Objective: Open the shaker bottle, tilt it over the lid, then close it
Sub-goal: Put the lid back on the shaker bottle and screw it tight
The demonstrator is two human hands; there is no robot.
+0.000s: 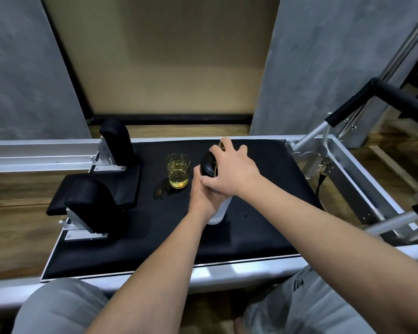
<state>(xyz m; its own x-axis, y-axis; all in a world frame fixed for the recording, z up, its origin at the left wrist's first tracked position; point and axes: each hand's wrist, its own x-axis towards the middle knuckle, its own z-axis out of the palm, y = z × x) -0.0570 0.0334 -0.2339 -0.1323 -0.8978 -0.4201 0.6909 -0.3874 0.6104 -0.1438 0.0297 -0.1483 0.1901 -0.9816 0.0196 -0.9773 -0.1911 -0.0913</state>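
The shaker bottle (219,210), a frosted translucent body with a black lid (208,167) at its top, is held above the black padded platform (263,227) that serves here as the table, just to the right of a clear glass (177,170) holding yellowish liquid. The bottle leans with its top toward the glass and its base toward the person. The left hand (204,198) is wrapped around the bottle's body from below, fingers closed on it. The right hand (229,173) comes over the top from the right, fingers curled around the black lid, so both hands are closed on the bottle, one on the body and one on the cap. A dark wet-looking patch (161,191) lies on the platform just left of the glass's base. Farther left of the glass stand two black padded rests (92,203) on metal brackets. The lid appears seated on the bottle, though the hands hide the joint, so it cannot be told whether it is tight or partly loosened. Judging from the grip, the step in hand is a twist of the lid, either the opening or the final closing; the picture alone does not settle which. The next move calls for the left hand to brace the body firmly while the right turns the cap, keeping the bottle clear of the glass beside it.
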